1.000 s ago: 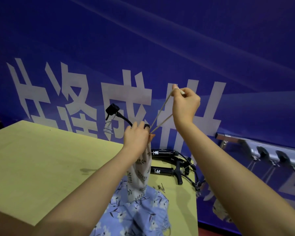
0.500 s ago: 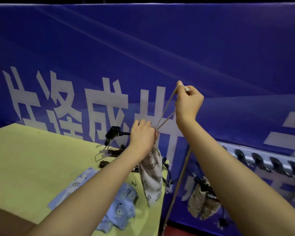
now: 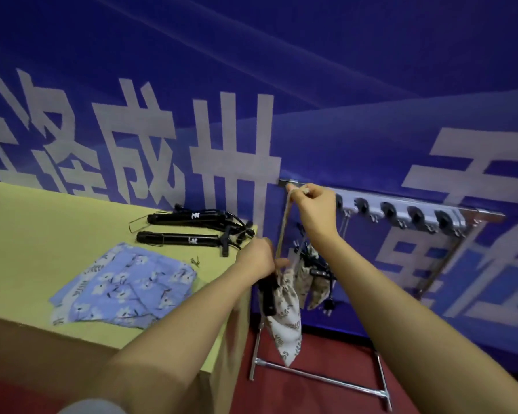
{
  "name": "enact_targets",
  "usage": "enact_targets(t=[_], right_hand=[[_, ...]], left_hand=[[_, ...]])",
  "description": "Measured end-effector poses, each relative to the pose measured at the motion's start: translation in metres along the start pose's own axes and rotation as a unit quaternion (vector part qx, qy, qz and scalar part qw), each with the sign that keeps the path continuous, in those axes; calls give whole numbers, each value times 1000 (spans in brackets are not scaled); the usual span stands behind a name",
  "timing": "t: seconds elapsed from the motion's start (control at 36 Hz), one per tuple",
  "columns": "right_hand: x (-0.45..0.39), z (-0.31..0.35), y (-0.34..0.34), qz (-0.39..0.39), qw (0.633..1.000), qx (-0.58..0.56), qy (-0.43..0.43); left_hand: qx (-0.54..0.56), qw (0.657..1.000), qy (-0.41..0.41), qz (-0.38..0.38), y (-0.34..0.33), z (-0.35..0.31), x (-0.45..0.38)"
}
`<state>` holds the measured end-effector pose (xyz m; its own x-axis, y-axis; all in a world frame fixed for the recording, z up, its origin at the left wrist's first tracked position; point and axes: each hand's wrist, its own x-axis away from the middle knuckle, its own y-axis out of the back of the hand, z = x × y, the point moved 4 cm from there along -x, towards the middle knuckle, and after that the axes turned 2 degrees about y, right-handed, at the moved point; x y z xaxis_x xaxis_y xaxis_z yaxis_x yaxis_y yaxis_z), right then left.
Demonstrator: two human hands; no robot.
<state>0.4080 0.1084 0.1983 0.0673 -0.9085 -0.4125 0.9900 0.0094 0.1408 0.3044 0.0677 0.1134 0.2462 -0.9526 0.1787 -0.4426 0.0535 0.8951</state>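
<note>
A beige leaf-print drawstring pouch (image 3: 285, 321) hangs past the table's right edge, with a black tool sticking out of its side. My left hand (image 3: 257, 256) grips the gathered neck of the pouch. My right hand (image 3: 314, 209) pinches the end of the beige drawstring (image 3: 282, 228), pulled taut, up by the left end of a metal hook rack (image 3: 401, 212). Other filled leaf-print pouches (image 3: 310, 282) hang from the rack behind my hands.
On the yellow table (image 3: 42, 234) lie two black curling irons (image 3: 180, 239) with cords, blue floral pouches (image 3: 126, 288) and a small metal clip (image 3: 195, 260). The rack stands on a metal frame (image 3: 320, 379) over red floor. A blue banner wall stands behind.
Both hands moved right and down with the pouch, from over the table to the rack beside it. The right hand now holds the string's end at the rack's rail.
</note>
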Motion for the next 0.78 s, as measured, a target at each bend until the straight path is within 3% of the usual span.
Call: enact_targets(t=[0.33,0.78], right_hand=[[15,-104,66,76,980,155,-103],[-22,-177,137,58,927,326,-176]], left_hand=[[180,981,-72,22,-58,-53,-25],[210,967,-111,93,-111,-115,-103]])
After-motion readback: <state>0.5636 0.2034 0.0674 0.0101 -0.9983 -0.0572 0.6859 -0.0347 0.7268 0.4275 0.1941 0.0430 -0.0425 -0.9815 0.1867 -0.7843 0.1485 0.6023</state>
